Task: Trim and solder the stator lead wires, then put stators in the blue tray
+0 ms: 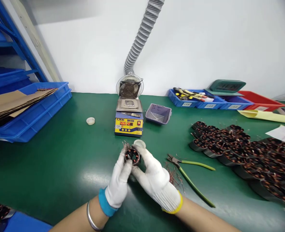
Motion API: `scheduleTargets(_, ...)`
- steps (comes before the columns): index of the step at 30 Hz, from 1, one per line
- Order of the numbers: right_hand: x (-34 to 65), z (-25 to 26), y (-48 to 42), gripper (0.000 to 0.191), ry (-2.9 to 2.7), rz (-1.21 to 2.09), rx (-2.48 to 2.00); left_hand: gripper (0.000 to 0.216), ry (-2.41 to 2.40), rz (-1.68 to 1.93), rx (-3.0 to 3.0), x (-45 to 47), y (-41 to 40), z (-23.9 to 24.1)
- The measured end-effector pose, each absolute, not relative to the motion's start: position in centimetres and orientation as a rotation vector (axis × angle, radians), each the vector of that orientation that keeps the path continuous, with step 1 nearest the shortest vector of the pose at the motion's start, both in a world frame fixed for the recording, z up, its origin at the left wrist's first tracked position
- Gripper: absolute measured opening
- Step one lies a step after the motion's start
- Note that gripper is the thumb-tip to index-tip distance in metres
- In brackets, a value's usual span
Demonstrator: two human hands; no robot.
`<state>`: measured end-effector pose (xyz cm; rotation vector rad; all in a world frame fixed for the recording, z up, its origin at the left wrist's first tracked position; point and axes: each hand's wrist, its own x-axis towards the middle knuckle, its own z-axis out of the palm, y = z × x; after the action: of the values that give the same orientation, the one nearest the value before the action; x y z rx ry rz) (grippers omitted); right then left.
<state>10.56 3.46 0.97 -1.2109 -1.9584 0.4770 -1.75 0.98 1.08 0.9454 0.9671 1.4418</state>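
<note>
Both my hands wear white knit gloves and together hold one small round motor stator (132, 156) with copper windings, just above the green mat. My left hand (119, 182) grips its left side with fingers curled round it. My right hand (155, 178) pinches its right side. Thin copper wire ends stick up from the stator at its upper left. Right behind the stator a small white round cap (139, 143) lies on the mat.
A yellow-blue solder pot (129, 120) with fan and grey hose stands ahead. Green-handled cutters (190, 172) and wire scraps lie right of my hands. Many stators (243, 151) are piled at right. Blue bins (33, 112), a purple tray (158, 113), another white cap (90, 120).
</note>
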Motion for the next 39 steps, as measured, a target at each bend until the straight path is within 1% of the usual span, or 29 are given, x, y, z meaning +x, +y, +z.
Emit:
scheduleTargets(4, 11.0, 1.8, 3.6, 0.048, -2.005, 0.560, -1.145, 0.032, 1.020, 1.517, 0.836, -2.0, 1.7, 1.4)
scheduleTargets(6, 11.1, 2.3, 3.5, 0.047, -2.017, 0.604, -1.177, 0.028, 1.053, 1.540, 0.800, -2.1, 2.1, 1.4)
scheduleTargets(10, 11.4, 3.0, 4.3, 0.048, -1.890, 0.834, -1.289, 0.029, 0.992, 1.565, 0.710, -2.4, 2.3, 1.4)
scheduleTargets(13, 12.8, 3.4, 6.7, 0.047, -1.708, 1.092, -1.298, 0.027, 0.948, 1.567, 0.622, -2.4, 2.5, 1.3)
scheduleTargets(15, 14.1, 3.5, 8.7, 0.045, -1.653, 1.167, -1.377, 0.027, 0.992, 1.514, 0.622, -2.3, 2.7, 1.0)
scheduleTargets(19, 16.4, 2.9, 11.6, 0.041, -1.751, 1.022, -1.605, 0.031, 1.103, 1.249, 0.779, -1.5, 2.6, 0.6)
scheduleTargets(21, 16.9, 2.3, 12.2, 0.040, -1.806, 0.970, -1.662, 0.033, 1.111, 1.171, 0.842, -1.1, 2.4, 0.5)
scheduleTargets(28, 16.9, 1.4, 12.2, 0.040, -1.842, 0.958, -1.701, 0.040, 1.105, 1.117, 0.908, -0.6, 1.9, 0.2)
scheduleTargets(32, 16.5, 1.9, 12.1, 0.046, -1.814, 0.942, -1.681, 0.039, 1.091, 1.108, 0.926, -0.6, 1.9, 0.0)
scheduleTargets(34, 16.2, 2.4, 11.8, 0.050, -1.796, 0.778, -1.739, 0.038, 1.091, 1.099, 0.937, -0.5, 1.9, -0.1)
scheduleTargets(37, 16.0, 3.0, 11.1, 0.049, -1.925, 0.284, -1.838, 0.036, 1.099, 1.086, 0.953, -0.4, 1.8, 0.0)
scheduleTargets(39, 15.9, 3.2, 10.8, 0.043, -2.141, -0.025, -1.752, 0.035, 1.103, 1.091, 0.943, -0.4, 1.8, 0.1)
